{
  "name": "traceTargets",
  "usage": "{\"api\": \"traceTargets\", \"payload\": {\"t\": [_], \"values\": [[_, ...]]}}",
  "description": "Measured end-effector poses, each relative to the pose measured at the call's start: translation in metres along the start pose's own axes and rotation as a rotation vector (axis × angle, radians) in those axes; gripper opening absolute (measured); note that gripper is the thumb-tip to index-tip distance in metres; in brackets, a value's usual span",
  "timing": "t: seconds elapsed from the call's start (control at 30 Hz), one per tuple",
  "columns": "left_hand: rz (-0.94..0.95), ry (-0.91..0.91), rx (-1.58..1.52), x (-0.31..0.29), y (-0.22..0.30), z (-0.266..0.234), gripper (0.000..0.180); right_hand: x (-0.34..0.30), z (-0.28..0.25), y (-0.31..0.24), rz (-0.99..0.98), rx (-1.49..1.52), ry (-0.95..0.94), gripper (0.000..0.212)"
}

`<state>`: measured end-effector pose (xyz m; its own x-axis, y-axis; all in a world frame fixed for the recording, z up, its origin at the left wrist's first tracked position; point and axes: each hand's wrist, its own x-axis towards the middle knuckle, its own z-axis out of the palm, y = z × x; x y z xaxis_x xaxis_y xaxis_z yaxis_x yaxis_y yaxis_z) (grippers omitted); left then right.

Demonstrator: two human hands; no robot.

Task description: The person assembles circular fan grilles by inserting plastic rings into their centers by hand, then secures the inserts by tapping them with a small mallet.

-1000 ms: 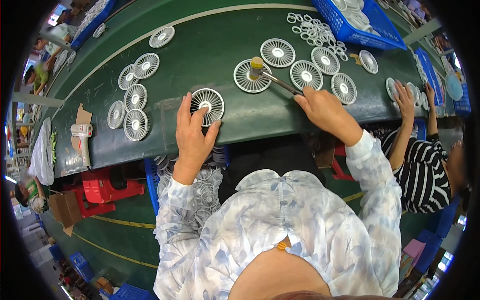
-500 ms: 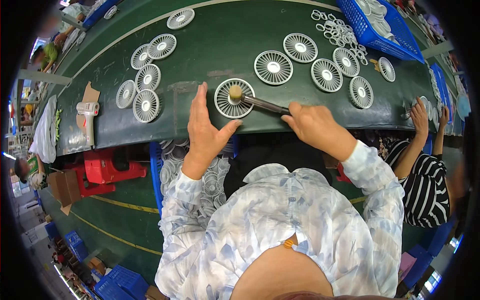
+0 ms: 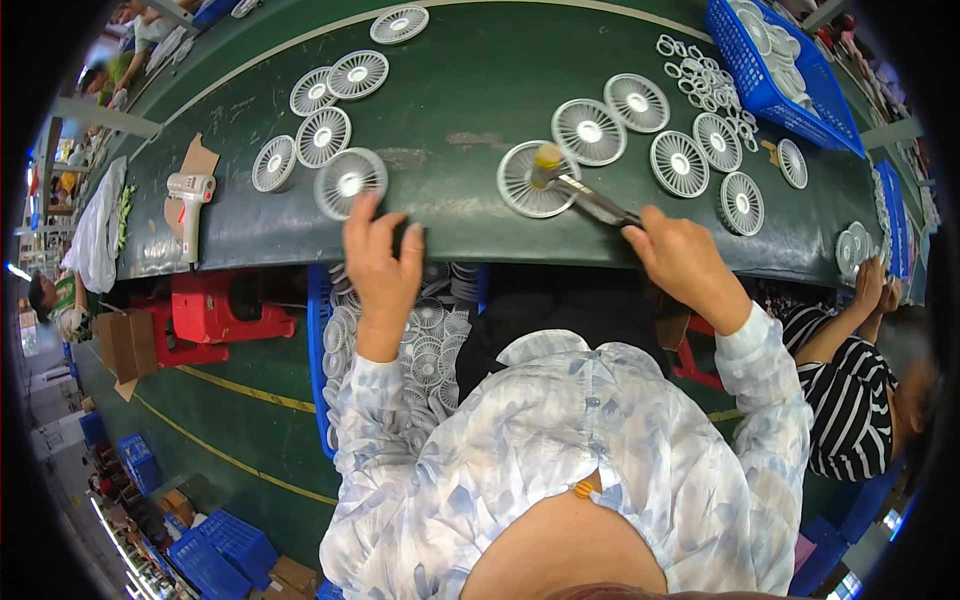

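My right hand (image 3: 685,255) grips a mallet (image 3: 603,205) with a dark handle and a yellowish head. The head is over or against a white slotted wheel-shaped disc (image 3: 517,184) near the table's front edge; contact is unclear. To the left, my left hand (image 3: 382,265) has its fingers apart, fingertips at the near rim of another white slotted disc (image 3: 350,186), which is slightly blurred. Behind the mallet lie more such discs (image 3: 588,132), the nearest one close against the disc under the mallet. Several others (image 3: 323,137) lie beyond my left hand.
Small white rings (image 3: 705,85) are heaped beside a blue basket (image 3: 790,80) at the back right. A heat gun (image 3: 192,205) lies on the green table (image 3: 450,90) at left. A crate of discs (image 3: 425,350) stands below the edge. A person in stripes (image 3: 850,400) works at right.
The mallet and the disc at its head have shifted right, towards the other discs. My left hand has left that disc and reached left to another, which has slid a little rightward.
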<state>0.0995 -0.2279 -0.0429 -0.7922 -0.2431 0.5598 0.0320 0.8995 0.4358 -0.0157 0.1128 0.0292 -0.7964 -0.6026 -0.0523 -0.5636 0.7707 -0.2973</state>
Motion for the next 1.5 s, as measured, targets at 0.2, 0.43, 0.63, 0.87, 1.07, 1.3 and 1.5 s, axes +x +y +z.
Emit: {"api": "traceTargets", "payload": {"t": [0.2, 0.43, 0.63, 0.87, 1.07, 1.3, 1.5], "values": [[0.187, -0.045, -0.263, 0.015, 0.027, 0.018, 0.033, 0.000, -0.010, -0.003, -0.003, 0.081, 0.102, 0.029], [0.110, 0.171, -0.178, 0.013, 0.024, 0.003, 0.054, 0.042, 0.000, -0.053, -0.280, 0.172, 0.279, 0.026], [-0.001, -0.026, -0.108, 0.002, 0.016, 0.007, 0.092, 0.054, 0.005, -0.053, -0.284, 0.048, 0.055, 0.028], [0.026, -0.183, -0.035, 0.033, 0.030, 0.025, 0.101, 0.050, 0.028, -0.044, -0.228, 0.100, 0.058, 0.029], [0.066, -0.266, 0.025, 0.039, 0.016, 0.028, 0.083, 0.007, 0.004, 0.019, 0.057, 0.195, 0.308, 0.036], [0.388, -0.475, -0.045, 0.092, 0.048, 0.043, 0.096, -0.022, -0.033, 0.166, 0.075, 0.212, 0.638, 0.041], [0.555, -0.527, 0.063, 0.092, 0.089, 0.068, 0.080, -0.001, -0.020, 0.179, -0.036, 0.327, 0.393, 0.039]]}}
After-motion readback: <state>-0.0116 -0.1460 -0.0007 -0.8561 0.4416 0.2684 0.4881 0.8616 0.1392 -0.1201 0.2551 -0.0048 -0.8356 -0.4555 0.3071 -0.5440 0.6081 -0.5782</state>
